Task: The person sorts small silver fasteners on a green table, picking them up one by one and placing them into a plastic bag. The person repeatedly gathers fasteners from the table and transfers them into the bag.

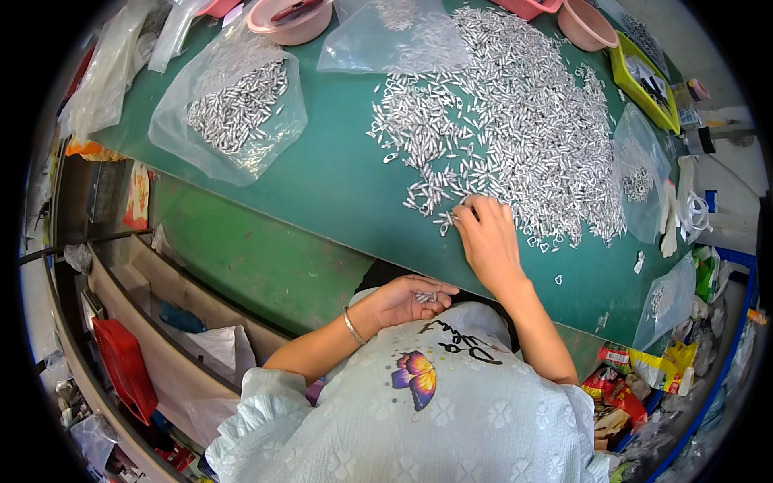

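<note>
A wide heap of small silver metal clasps [531, 137] is spread over the green tabletop [338, 161]. At the heap's near edge my right hand [489, 245] reaches down, its fingers bent and drawn together among the clasps. Whatever its fingertips pinch is hidden by the fingers. My left hand [403, 299] is held palm up just off the table's near edge, close to my body. Its curled fingers cup a few silver clasps [425, 297]. One single clasp [558, 279] lies apart from the heap, to the right of my right wrist.
On the left lies a clear plastic bag [278, 141] with silver pieces in it. Another bag [386, 48] lies at the back. Pink bowls [588, 28] and a yellow-green tray [640, 80] stand along the far side. A bin [161, 298] adjoins the table's left.
</note>
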Motion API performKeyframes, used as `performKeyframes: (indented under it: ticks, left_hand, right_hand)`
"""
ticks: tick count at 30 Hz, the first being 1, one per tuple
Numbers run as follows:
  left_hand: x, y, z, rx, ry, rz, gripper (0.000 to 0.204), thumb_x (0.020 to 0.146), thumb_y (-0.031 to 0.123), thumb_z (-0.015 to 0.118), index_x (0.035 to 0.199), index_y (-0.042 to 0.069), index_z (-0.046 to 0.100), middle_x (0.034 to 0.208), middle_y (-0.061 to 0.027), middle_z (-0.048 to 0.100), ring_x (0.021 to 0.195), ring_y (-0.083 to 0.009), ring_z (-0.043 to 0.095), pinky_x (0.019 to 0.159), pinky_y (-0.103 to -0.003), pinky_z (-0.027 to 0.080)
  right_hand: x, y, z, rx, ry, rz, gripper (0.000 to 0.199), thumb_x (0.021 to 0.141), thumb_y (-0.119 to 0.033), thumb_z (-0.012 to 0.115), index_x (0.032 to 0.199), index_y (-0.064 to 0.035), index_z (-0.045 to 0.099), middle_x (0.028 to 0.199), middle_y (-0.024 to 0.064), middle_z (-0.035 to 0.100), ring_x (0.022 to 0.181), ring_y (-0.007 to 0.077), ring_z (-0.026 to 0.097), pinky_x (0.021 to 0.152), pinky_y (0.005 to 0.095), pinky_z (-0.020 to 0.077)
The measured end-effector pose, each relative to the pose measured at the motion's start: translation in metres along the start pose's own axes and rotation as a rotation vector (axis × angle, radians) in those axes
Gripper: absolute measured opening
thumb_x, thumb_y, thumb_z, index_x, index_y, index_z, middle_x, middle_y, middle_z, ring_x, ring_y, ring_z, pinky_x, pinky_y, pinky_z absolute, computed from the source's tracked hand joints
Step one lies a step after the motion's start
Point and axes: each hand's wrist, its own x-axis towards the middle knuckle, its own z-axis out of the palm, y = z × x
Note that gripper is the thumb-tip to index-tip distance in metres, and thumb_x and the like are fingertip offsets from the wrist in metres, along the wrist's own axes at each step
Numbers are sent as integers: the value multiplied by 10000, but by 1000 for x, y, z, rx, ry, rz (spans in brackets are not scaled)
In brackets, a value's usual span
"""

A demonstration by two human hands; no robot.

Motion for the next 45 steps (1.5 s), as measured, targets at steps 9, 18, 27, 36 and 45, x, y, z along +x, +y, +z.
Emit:
performKeyframes:
  ticks: [9, 18, 27, 36, 45]
  left_hand:
    - [5, 2, 4, -30, -47, -65, 399, 993, 199, 439, 1226, -95, 577, 1113, -221, 669, 992, -275, 676, 906, -387, 548]
    - [16, -4, -14, -100, -65, -36, 343, 961, 83, 476, 1218, -130, 554, 1089, -241, 670, 977, -314, 685, 902, -404, 558]
    - [9, 2, 15, -89, 5, -67, 436, 996, 144, 386, 1294, -163, 470, 1278, -330, 551, 1244, -361, 554, 1057, -431, 469]
    - [26, -12, -23, -241, -148, -119, 351, 992, 137, 467, 1239, -99, 548, 1175, -252, 642, 1045, -305, 666, 947, -400, 535]
    - [15, -4, 3, 20, 28, 6, 320, 955, 4, 493, 1228, -155, 543, 1218, -287, 609, 1143, -317, 630, 1021, -362, 509]
  right_hand:
    - [-29, -18, -28, 241, -55, -54, 175, 794, -49, 658, 965, -31, 628, 925, 80, 584, 857, 256, 545, 749, 375, 387]
    - [-8, -9, -5, 51, 49, 84, 254, 816, -68, 661, 1059, -7, 619, 1047, 113, 563, 929, 302, 536, 794, 395, 422]
    - [-39, -12, -14, 136, -118, 63, 158, 825, -21, 658, 976, -12, 614, 981, 121, 566, 905, 312, 567, 773, 399, 471]
    - [-25, -18, -20, 287, 12, 9, 225, 827, -35, 646, 1049, -10, 617, 966, 124, 568, 906, 315, 553, 786, 409, 449]
    - [1, -4, -4, -55, 3, 88, 185, 819, -54, 675, 981, -32, 589, 915, 106, 561, 872, 304, 520, 755, 402, 397]
